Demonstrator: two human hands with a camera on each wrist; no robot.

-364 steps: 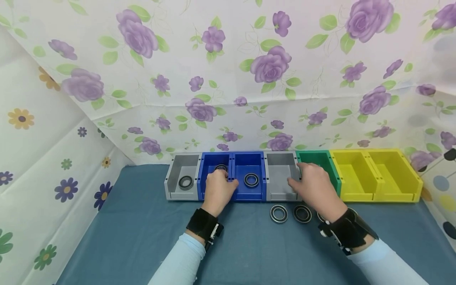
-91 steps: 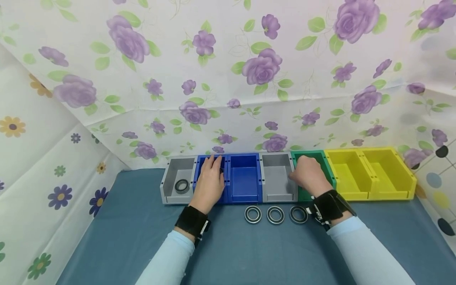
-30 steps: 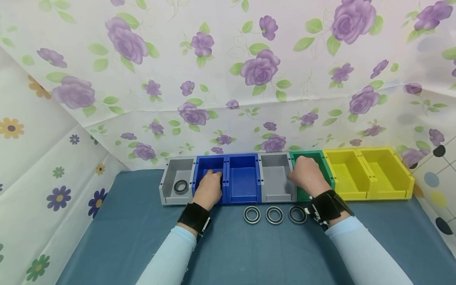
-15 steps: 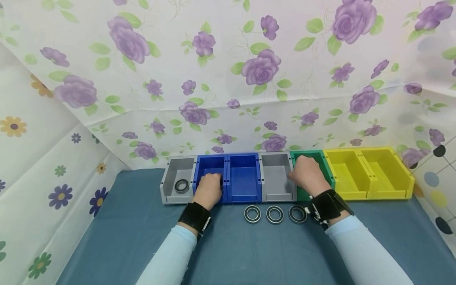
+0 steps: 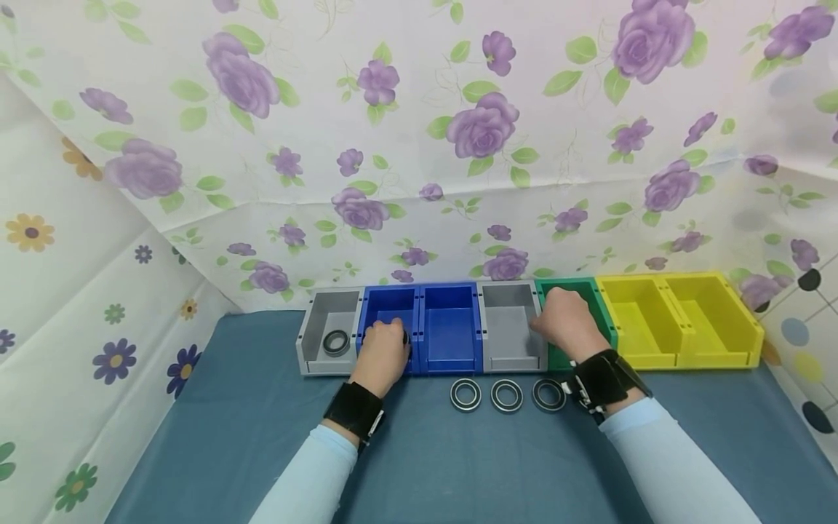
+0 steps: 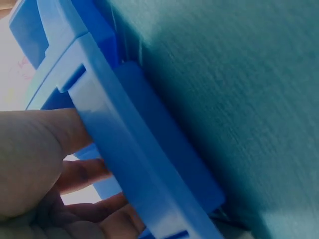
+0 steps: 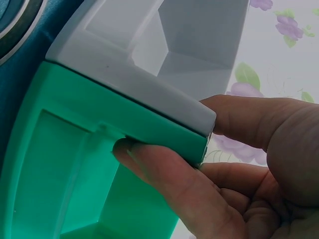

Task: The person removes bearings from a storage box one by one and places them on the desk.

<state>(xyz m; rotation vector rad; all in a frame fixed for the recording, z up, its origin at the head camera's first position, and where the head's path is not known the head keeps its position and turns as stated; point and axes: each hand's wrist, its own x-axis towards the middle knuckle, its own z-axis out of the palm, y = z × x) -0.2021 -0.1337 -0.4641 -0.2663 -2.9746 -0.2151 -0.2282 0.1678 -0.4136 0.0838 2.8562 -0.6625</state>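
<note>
Fingers of the right hand (image 5: 568, 322) pinched the green bin (image 5: 592, 292) wall mid-frame; the left hand (image 5: 382, 353) held a dark ring (image 5: 405, 338) in the blue bin (image 5: 388, 306).

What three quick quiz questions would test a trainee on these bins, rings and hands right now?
1. True or false: three bearing rings lie in a row on the blue cloth in front of the bins.
2. Which bin is the left hand reaching into? A) the far-left grey bin B) the left blue bin C) a yellow bin
3. Fill in: the right hand pinches the wall where the grey bin meets the ____ bin.

Key
1. True: the rings lie side by side on the cloth.
2. B: the left blue bin; the far-left grey bin holds one ring and no hand.
3. Green: the green bin adjoins the grey bin.
</note>
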